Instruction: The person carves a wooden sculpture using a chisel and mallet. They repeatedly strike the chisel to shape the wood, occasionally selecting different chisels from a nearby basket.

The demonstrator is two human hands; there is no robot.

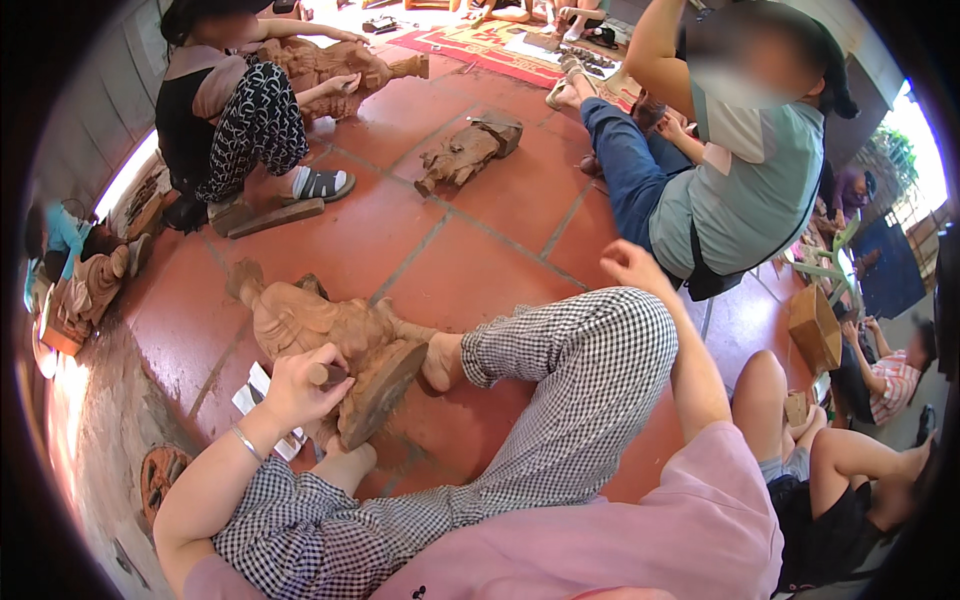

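Observation:
A carved brown wooden statue (315,325) lies tilted on the floor before me, its base (385,395) toward me and its head end at the far left. Close over the statue, my left hand (300,385) is closed around a short round brown stick (320,374); whether the stick touches the carving I cannot tell. My bare foot (441,362) rests against the statue's right side. Beyond my raised, checkered knee, my right hand (632,266) hangs with fingers loosely bent and apart, and nothing shows in it.
Another carved figure (470,152) lies on the red tile floor (430,265) ahead. A person (240,120) at the far left holds a large carving. Another person (735,180) sits close at right. White paper (252,388) lies beside my statue; a wooden box (814,328) stands right.

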